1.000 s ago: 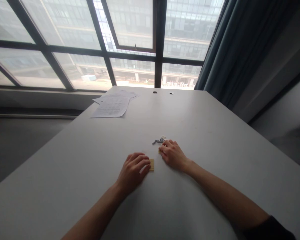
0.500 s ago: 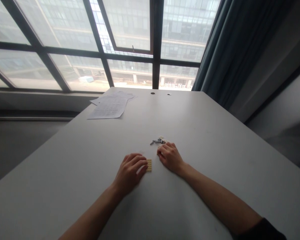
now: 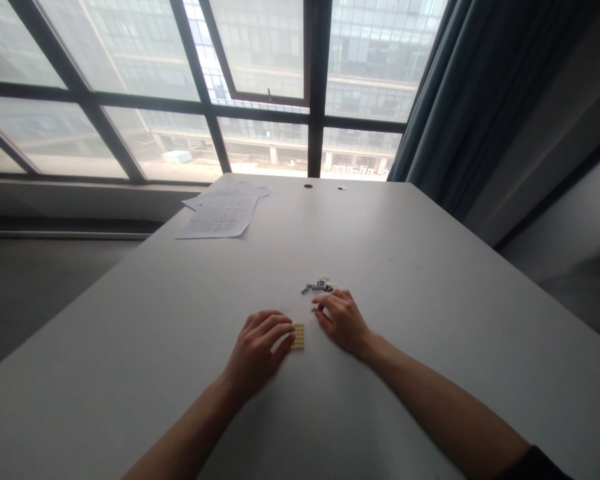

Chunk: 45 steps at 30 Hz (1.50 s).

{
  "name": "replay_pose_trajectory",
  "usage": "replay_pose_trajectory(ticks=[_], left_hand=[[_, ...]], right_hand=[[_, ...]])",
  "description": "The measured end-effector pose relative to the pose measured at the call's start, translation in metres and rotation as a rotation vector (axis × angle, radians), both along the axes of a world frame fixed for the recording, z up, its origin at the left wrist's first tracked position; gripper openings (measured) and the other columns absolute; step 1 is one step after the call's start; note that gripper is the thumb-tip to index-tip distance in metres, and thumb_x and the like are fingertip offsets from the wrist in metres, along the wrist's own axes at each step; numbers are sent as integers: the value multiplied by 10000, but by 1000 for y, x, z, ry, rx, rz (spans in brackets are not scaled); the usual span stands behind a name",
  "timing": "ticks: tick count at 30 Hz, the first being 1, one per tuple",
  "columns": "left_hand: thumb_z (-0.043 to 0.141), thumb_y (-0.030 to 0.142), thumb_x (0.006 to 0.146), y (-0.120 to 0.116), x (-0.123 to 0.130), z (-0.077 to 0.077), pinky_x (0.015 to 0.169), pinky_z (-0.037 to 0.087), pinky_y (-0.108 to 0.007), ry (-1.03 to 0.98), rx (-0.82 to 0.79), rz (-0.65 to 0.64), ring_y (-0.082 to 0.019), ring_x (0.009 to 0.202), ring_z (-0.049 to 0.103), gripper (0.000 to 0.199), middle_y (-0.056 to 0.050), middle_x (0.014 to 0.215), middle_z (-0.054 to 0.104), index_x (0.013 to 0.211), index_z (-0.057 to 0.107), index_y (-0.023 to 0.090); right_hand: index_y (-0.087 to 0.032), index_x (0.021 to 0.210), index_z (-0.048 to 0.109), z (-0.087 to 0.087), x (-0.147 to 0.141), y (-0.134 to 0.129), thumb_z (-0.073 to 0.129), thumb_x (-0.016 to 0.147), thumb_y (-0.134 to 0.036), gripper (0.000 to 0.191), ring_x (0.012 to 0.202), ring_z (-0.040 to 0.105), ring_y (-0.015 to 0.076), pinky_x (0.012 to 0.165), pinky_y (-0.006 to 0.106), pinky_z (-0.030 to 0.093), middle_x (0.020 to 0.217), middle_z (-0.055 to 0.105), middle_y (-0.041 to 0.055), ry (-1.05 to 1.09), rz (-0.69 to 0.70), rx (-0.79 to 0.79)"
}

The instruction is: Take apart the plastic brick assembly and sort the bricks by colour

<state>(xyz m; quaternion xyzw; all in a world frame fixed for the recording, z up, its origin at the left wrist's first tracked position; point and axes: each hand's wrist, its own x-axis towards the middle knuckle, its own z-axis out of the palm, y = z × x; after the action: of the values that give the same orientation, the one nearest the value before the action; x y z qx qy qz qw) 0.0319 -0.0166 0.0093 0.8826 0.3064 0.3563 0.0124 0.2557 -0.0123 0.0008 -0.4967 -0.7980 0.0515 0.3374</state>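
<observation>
My left hand (image 3: 260,343) rests on the white table with its fingers curled against a tan studded brick plate (image 3: 299,337). Its fingertips and thumb cover the plate's left part. To the right of the plate, my right hand (image 3: 341,322) is closed in a loose pinch, thumb towards forefinger. A tiny pale spot shows at those fingertips, too small to name. Just beyond the right hand lies a small heap of loose grey and white building pieces (image 3: 320,285), partly hidden by the knuckles.
Printed paper sheets (image 3: 220,212) lie at the table's far left. Two small round holes are near the far edge of the white table (image 3: 360,233). Large windows (image 3: 260,53) stand beyond, with a dark blue curtain (image 3: 445,113) at the right.
The right hand has drawn slightly back from the heap, and its thumb and forefinger show more. The left hand stays at the plate. The whole view has shifted a little.
</observation>
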Motion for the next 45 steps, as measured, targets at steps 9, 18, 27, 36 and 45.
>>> replay_pose_trajectory(ticks=[9, 18, 27, 36, 45], left_hand=[[603, 238, 850, 1, 3, -2, 865, 446, -359, -8, 38, 26, -202, 968, 604, 152, -50, 955, 692, 1000, 619, 216], [634, 266, 838, -1, 5, -7, 872, 436, -377, -19, 64, 32, -223, 997, 588, 297, -68, 1006, 681, 1123, 570, 213], [654, 273, 831, -2, 7, -5, 872, 436, -362, -70, 118, 69, -222, 991, 601, 360, -67, 1007, 690, 1173, 562, 209], [659, 254, 826, -2, 8, 0, 848, 436, -340, -91, 145, 70, -199, 946, 615, 207, -43, 940, 700, 1025, 623, 210], [657, 251, 824, -2, 7, 0, 857, 436, -344, -78, 135, 63, -201, 967, 607, 198, -46, 962, 694, 1017, 629, 216]], right_hand=[[-216, 913, 668, -2, 3, 1, 536, 915, -241, 134, 875, 576, 180, 886, 320, 382, 863, 697, 40, 46, 16, 23], [-202, 856, 615, 4, -7, -8, 666, 777, -231, 99, 722, 621, 154, 740, 291, 480, 767, 679, 15, 457, -51, -129], [-191, 851, 596, 4, -32, -22, 730, 725, -302, 215, 675, 672, 164, 642, 277, 503, 724, 704, 15, 880, 178, -437], [-180, 934, 618, -1, -33, -23, 644, 776, -237, 170, 679, 655, 145, 662, 268, 495, 728, 705, 7, 994, 223, -510], [-175, 895, 602, 1, -34, -25, 665, 773, -228, 147, 682, 654, 148, 659, 266, 485, 730, 695, 16, 928, 217, -451]])
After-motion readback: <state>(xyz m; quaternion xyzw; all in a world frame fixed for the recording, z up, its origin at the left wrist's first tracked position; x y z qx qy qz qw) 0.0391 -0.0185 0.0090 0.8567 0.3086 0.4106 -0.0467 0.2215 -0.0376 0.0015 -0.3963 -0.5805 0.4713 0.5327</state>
